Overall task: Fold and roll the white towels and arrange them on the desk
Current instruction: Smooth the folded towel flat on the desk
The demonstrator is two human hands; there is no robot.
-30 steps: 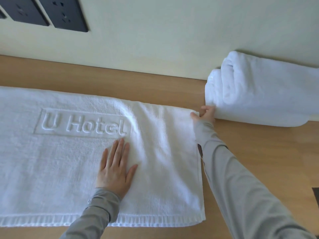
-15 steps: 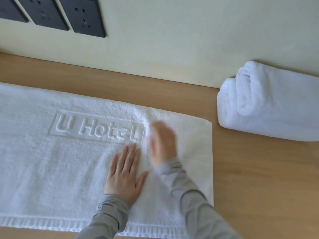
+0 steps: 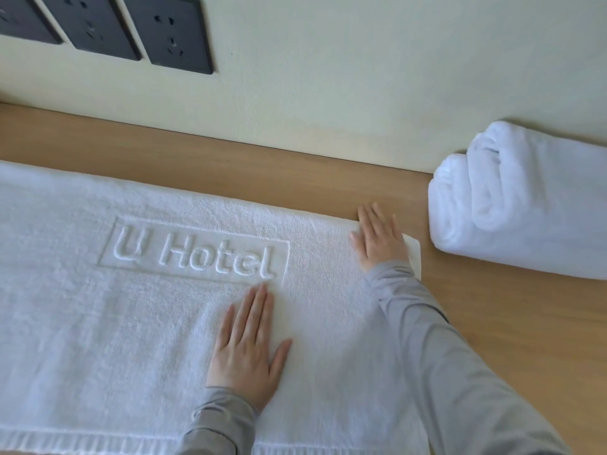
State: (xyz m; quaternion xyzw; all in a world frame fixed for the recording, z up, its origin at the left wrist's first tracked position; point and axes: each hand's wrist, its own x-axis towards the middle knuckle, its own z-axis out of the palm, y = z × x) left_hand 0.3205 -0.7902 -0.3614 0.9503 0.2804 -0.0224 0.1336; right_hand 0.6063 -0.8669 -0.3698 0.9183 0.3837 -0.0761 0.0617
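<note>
The desk (image 3: 492, 323) bore the flat towel (image 3: 98, 323), embossed "U Hotel", at left and a rolled towel (image 3: 525, 205) apart at right, by the wall (image 3: 328, 77). My left hand (image 3: 249, 349) lay flat, fingers straight, mid-towel; my right hand (image 3: 381, 241), likewise flat, pressed its far right corner.

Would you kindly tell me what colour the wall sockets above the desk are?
Dark grey, nearly black, wall sockets, clearest in the head view.

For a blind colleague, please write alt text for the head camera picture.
The left hand and the right hand press flat on a white towel embossed U Hotel, spread on a wooden desk; the right hand is at its far right corner. A rolled towel lies apart, at right.
</note>
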